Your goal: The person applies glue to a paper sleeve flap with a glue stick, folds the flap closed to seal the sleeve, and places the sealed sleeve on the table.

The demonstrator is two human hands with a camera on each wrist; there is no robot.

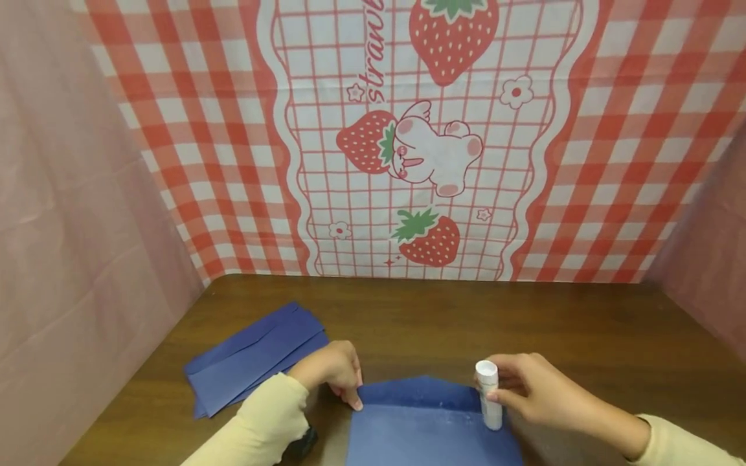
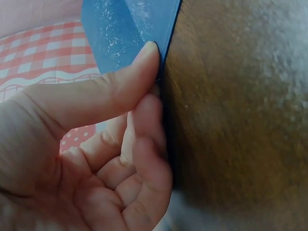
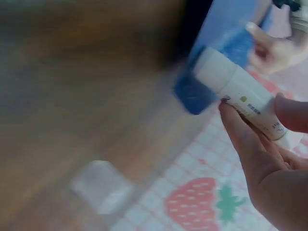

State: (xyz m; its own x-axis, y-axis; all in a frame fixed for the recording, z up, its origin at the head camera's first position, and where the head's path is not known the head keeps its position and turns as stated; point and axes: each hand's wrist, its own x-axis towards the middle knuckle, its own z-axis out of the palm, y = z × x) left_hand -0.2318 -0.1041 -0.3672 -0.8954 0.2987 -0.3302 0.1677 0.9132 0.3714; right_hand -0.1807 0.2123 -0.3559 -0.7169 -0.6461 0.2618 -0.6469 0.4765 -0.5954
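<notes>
A blue paper envelope [image 1: 431,440] lies at the table's front edge with its pointed flap [image 1: 422,389] opened away from me. My left hand [image 1: 335,372] pinches its left corner at the fold, thumb on top; the left wrist view shows whitish, shiny glue smears on the blue paper [image 2: 113,36] there. In my right hand [image 1: 544,391] is a white glue stick [image 1: 492,414], gripped between thumb and fingers. It stands nearly upright over the flap's right end, its lower end overlapping the envelope. Printing shows on its label in the right wrist view.
Several more blue envelopes [image 1: 256,356] lie stacked at an angle on the brown wooden table [image 1: 466,317], left of my left hand. A small white blurred object [image 3: 102,186] sits on the table in the right wrist view. A strawberry-print checked cloth [image 1: 408,194] hangs behind.
</notes>
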